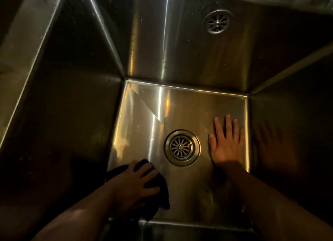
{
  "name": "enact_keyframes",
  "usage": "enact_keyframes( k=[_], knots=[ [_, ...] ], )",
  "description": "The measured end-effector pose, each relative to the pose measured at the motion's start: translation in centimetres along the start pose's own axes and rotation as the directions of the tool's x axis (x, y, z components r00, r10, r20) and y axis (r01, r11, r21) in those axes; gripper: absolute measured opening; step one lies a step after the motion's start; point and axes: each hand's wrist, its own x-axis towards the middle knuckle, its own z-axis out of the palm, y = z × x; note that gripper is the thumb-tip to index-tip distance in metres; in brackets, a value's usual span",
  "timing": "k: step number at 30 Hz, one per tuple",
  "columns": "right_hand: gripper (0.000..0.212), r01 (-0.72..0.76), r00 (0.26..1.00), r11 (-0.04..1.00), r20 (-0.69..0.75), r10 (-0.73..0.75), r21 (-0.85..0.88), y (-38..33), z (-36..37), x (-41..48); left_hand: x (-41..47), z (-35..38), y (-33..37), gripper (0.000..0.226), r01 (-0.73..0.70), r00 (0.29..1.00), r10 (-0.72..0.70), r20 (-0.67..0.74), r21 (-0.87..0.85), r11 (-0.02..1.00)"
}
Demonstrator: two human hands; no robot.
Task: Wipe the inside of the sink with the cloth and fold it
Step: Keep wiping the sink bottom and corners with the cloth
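Observation:
I look straight down into a deep stainless-steel sink (189, 105). A dark cloth (160, 190) lies bunched on the sink floor at the near left corner. My left hand (134, 185) presses down on top of the cloth with fingers spread over it. My right hand (227, 143) lies flat on the bare steel floor at the right, fingers apart, holding nothing, just right of the round drain strainer (182, 147).
An overflow grille (217, 23) sits high on the far wall. Steep steel walls close in on the left (72, 105) and the right (292, 123). Water spots dot the far wall. The sink floor behind the drain is bare and shiny.

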Motion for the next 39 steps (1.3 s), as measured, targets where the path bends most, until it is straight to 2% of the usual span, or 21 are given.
enact_keyframes(
  k=[4, 8, 10, 12, 14, 16, 18, 21, 23, 24, 25, 26, 27, 28, 29, 30, 31, 32, 34, 36, 39],
  knots=[
    [0.06, 0.011, 1.0, 1.0, -0.008, -0.011, -0.001, 0.0, -0.1, -0.1, -0.4, 0.6, 2.0, 0.05, -0.186, 0.976, 0.187, 0.115, -0.018, 0.982],
    [0.062, -0.035, 0.999, 0.999, -0.04, 0.035, 0.011, 0.1, 0.0, -0.2, 0.2, -0.2, 2.1, 0.052, -0.232, 0.961, 0.222, 0.163, 0.042, 0.972],
    [0.063, -0.048, 0.998, 0.999, -0.04, 0.049, 0.025, 0.0, 0.0, -0.2, 0.5, -1.0, 2.3, 0.049, -0.267, 0.953, 0.259, 0.155, 0.039, 0.963],
    [0.064, -0.034, 0.998, 0.998, -0.043, 0.036, 0.046, 0.1, -0.1, -0.2, 1.2, -1.6, 3.1, 0.044, -0.305, 0.952, 0.298, 0.068, 0.144, 0.942],
    [0.064, -0.038, 0.997, 0.992, -0.058, 0.045, 0.119, 0.1, -0.6, -0.2, 2.8, -2.4, 4.9, 0.042, -0.204, 0.974, 0.221, -0.056, 0.218, 0.954],
    [0.061, -0.069, 0.986, 0.968, -0.13, 0.103, 0.241, -0.2, -1.5, -0.6, 5.7, -2.9, 7.4, 0.046, -0.224, 0.969, 0.228, -0.095, 0.05, 0.973],
    [0.056, -0.071, 0.96, 0.935, -0.233, 0.159, 0.346, -1.0, -2.9, -1.2, 9.6, -3.6, 10.2, 0.05, -0.205, 0.979, 0.203, -0.029, -0.065, 0.977],
    [0.054, -0.055, 0.925, 0.888, -0.311, 0.217, 0.456, -2.0, -5.1, -1.7, 14.4, -6.2, 12.5, 0.05, -0.157, 0.986, 0.155, -0.064, -0.029, 0.987],
    [0.052, -0.088, 0.898, 0.854, -0.33, 0.291, 0.513, -2.1, -6.4, -1.5, 16.4, -7.8, 12.9, 0.048, -0.113, 0.981, 0.112, -0.159, 0.003, 0.994],
    [0.05, -0.109, 0.876, 0.84, -0.348, 0.334, 0.532, -2.0, -6.8, -1.3, 17.2, -8.5, 13.0, 0.045, -0.019, 0.978, 0.014, -0.208, -0.022, 1.0],
    [0.047, -0.129, 0.853, 0.828, -0.365, 0.373, 0.545, -1.9, -7.2, -1.1, 16.9, -9.8, 12.7, 0.044, 0.13, 0.962, -0.151, -0.226, -0.103, 0.986],
    [0.046, -0.144, 0.835, 0.82, -0.377, 0.402, 0.554, -1.7, -7.5, -1.0, 17.0, -10.6, 12.2, 0.046, 0.249, 0.913, -0.293, -0.285, -0.182, 0.951],
    [0.046, -0.155, 0.825, 0.816, -0.382, 0.417, 0.556, -1.5, -7.7, -0.9, 17.1, -10.9, 11.5, 0.049, 0.321, 0.878, -0.373, -0.3, -0.209, 0.924],
    [0.046, -0.165, 0.822, 0.817, -0.38, 0.423, 0.552, -1.3, -7.7, -0.8, 17.0, -11.6, 10.5, 0.055, 0.366, 0.867, -0.429, -0.251, -0.262, 0.893],
    [0.046, -0.175, 0.822, 0.822, -0.379, 0.425, 0.542, -1.0, -7.7, -0.8, 17.8, -12.8, 9.2, 0.059, 0.329, 0.866, -0.426, -0.263, -0.342, 0.88],
    [0.047, -0.182, 0.824, 0.829, -0.379, 0.422, 0.528, -0.7, -7.6, -0.8, 19.6, -12.1, 8.2, 0.055, 0.229, 0.871, -0.337, -0.357, -0.311, 0.922],
    [0.049, -0.183, 0.827, 0.839, -0.381, 0.413, 0.513, -0.4, -7.5, -0.8, 20.7, -12.0, 6.9, 0.057, 0.156, 0.899, -0.254, -0.358, -0.279, 0.948],
    [0.052, -0.179, 0.834, 0.848, -0.381, 0.4, 0.499, -0.2, -7.3, -0.8, 21.0, -12.6, 5.5, 0.06, 0.164, 0.896, -0.257, -0.362, -0.267, 0.949],
    [0.058, -0.171, 0.852, 0.864, -0.37, 0.371, 0.474, 0.1, -7.0, -0.9, 21.5, -13.3, 2.6, 0.058, 0.229, 0.845, -0.272, -0.461, -0.148, 0.962],
    [0.062, -0.173, 0.882, 0.881, -0.328, 0.337, 0.44, 0.1, -6.6, -1.1, 21.6, -13.6, -0.3, 0.056, 0.265, 0.801, -0.276, -0.531, -0.099, 0.959],
    [0.063, -0.15, 0.928, 0.921, -0.269, 0.256, 0.358, -0.2, -5.7, -1.4, 20.4, -14.0, -4.9, 0.058, 0.33, 0.757, -0.357, -0.547, -0.153, 0.932]
  ],
)
